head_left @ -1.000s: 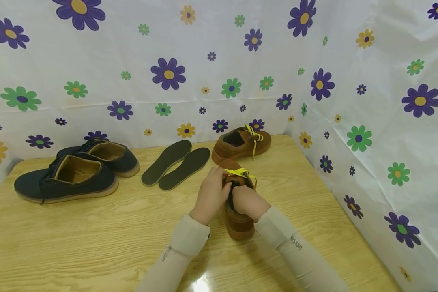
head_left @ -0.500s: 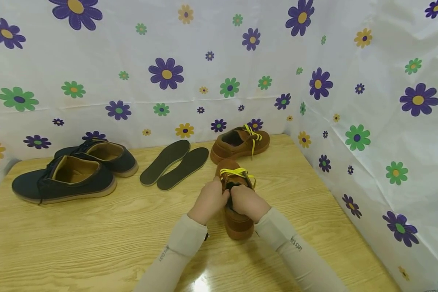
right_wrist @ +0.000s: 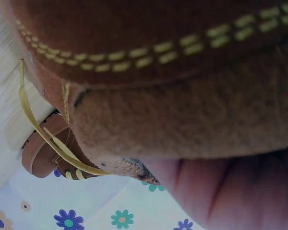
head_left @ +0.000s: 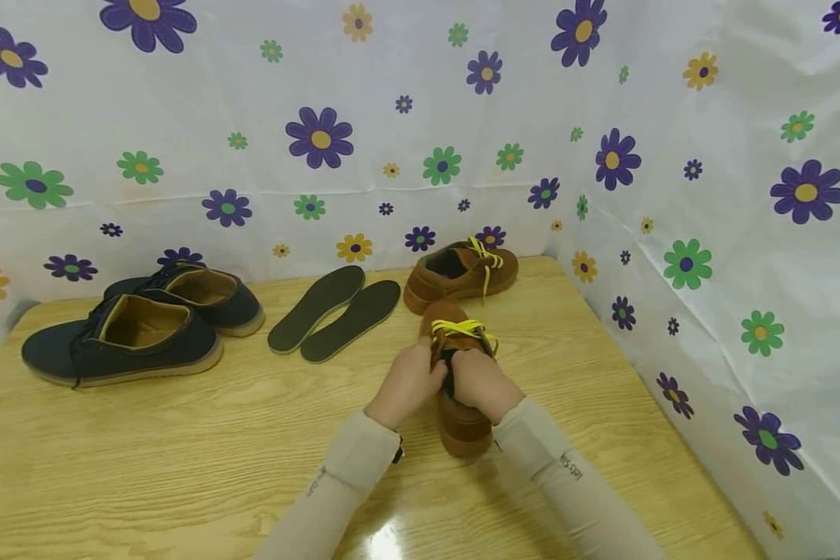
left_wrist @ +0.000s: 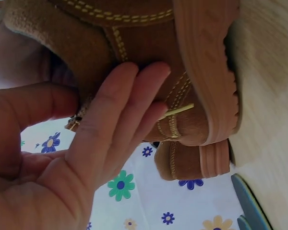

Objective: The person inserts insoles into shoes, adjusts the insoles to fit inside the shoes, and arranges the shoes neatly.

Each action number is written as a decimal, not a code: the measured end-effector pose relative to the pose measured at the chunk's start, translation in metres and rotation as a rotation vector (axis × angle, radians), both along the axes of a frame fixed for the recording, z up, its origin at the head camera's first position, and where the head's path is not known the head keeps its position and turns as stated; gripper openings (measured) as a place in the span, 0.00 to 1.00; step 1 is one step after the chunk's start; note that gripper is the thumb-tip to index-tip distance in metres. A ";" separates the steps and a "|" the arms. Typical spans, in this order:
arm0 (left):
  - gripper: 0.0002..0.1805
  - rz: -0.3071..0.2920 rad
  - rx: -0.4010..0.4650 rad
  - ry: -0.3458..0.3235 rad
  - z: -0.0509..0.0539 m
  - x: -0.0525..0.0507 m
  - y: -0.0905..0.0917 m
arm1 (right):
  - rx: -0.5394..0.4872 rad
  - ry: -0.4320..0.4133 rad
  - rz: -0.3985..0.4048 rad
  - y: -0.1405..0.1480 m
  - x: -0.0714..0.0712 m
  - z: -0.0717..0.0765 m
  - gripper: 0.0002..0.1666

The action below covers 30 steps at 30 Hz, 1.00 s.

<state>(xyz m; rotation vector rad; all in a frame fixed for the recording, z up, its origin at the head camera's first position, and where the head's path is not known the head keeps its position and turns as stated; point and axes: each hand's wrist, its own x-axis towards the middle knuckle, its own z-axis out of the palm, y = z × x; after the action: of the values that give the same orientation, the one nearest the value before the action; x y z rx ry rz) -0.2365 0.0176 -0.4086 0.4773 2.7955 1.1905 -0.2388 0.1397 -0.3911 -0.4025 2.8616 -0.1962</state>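
Note:
A brown shoe [head_left: 464, 437] with yellow laces [head_left: 458, 327] stands on the table, toe pointing away from me. My left hand [head_left: 407, 383] holds its left side. In the left wrist view, the thumb [left_wrist: 53, 99] hooks over the collar while the fingers [left_wrist: 110, 110] lie along the outer wall. My right hand [head_left: 486, 385] reaches into the shoe's opening, so its fingertips are hidden. The right wrist view shows part of that hand [right_wrist: 216, 189] below the padded collar [right_wrist: 192, 120]. The other brown shoe [head_left: 455, 284] sits just behind, toe to the right.
Two dark insoles [head_left: 329, 307] lie side by side left of the brown shoes. A pair of dark navy shoes [head_left: 196, 354] stands at the table's left. A flowered white cloth [head_left: 266, 101] hangs behind and along the right side of the wooden table [head_left: 182, 459].
My left hand has moved from beside the laces down to the collar's left side. The shoe has shifted slightly right. My right hand has stayed inside the opening.

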 end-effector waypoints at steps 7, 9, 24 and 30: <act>0.17 -0.014 0.077 -0.012 -0.001 -0.008 0.004 | 0.005 -0.017 -0.036 0.007 -0.010 0.003 0.09; 0.18 -0.017 0.095 -0.012 -0.001 -0.010 0.005 | 0.007 -0.048 -0.044 0.009 -0.014 0.003 0.11; 0.25 -0.078 0.171 -0.132 -0.016 -0.019 -0.012 | -0.105 -0.132 -0.047 0.014 -0.007 0.011 0.10; 0.22 -0.261 0.150 -0.175 -0.018 -0.032 -0.039 | -0.372 -0.078 0.032 0.033 0.016 0.036 0.11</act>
<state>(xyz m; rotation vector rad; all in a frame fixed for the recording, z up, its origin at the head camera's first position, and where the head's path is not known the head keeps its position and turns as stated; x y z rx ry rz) -0.2686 -0.0214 -0.4261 0.6876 2.4208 1.3154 -0.2230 0.1728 -0.3551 -0.4964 2.7350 -0.7273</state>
